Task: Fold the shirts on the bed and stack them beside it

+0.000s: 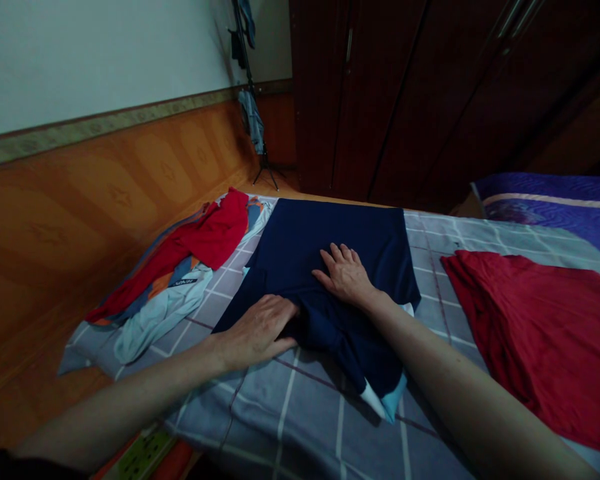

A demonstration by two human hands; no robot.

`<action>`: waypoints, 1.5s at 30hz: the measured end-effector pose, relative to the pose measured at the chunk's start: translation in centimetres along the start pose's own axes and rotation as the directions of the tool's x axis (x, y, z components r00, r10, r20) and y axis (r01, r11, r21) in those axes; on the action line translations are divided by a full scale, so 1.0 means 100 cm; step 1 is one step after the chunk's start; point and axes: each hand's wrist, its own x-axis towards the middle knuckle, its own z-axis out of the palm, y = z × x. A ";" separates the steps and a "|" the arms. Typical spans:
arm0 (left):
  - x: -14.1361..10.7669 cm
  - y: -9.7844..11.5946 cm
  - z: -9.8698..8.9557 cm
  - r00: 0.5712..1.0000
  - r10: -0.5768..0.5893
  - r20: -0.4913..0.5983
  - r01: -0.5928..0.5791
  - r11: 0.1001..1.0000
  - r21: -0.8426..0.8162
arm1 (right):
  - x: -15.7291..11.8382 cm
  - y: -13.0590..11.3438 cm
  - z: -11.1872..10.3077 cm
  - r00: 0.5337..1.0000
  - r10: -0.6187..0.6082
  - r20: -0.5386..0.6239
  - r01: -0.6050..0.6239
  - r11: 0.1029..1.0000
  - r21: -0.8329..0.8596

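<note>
A navy blue shirt [340, 223] with white and light blue edging lies spread on a grey checked bed sheet [310, 407]. Its near part is bunched and creased, and one edged end droops toward me. My left hand [260, 330] is closed on the bunched cloth at the near left, the fingertips partly hidden in a fold. Farther up, my right hand [347, 275] rests palm down on the middle of the shirt, fingers spread.
Red folded cloth [545, 333] lies at the right. A heap with a red garment [200, 237] and a pale grey garment [165, 310] sits at the left. Beyond stand a clothes rack [253, 100] and dark wardrobe [380, 93]. A power strip [143, 453] is below the near edge.
</note>
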 end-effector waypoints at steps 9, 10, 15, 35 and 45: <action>0.008 -0.004 -0.007 0.998 -0.056 0.004 0.056 0.990 -0.129 | 0.001 0.001 0.002 1.000 0.000 0.005 0.000 1.000 -0.004; 0.008 -0.004 -0.007 0.999 -0.054 0.007 0.054 0.990 -0.130 | 0.001 0.001 0.002 1.000 0.000 0.005 0.000 1.000 -0.005; 0.009 -0.009 -0.002 1.000 -0.020 -0.002 0.019 0.996 -0.090 | 0.003 0.002 0.004 1.000 -0.006 0.009 0.006 1.000 -0.010; -0.040 0.066 -0.048 0.887 0.199 0.416 -0.086 0.958 -0.275 | -0.001 -0.001 -0.004 1.000 0.004 0.030 -0.005 1.000 0.030; -0.040 0.078 -0.038 0.946 0.229 0.230 -0.205 0.971 -0.125 | -0.010 -0.010 -0.060 0.996 -0.084 -0.027 0.085 0.994 0.062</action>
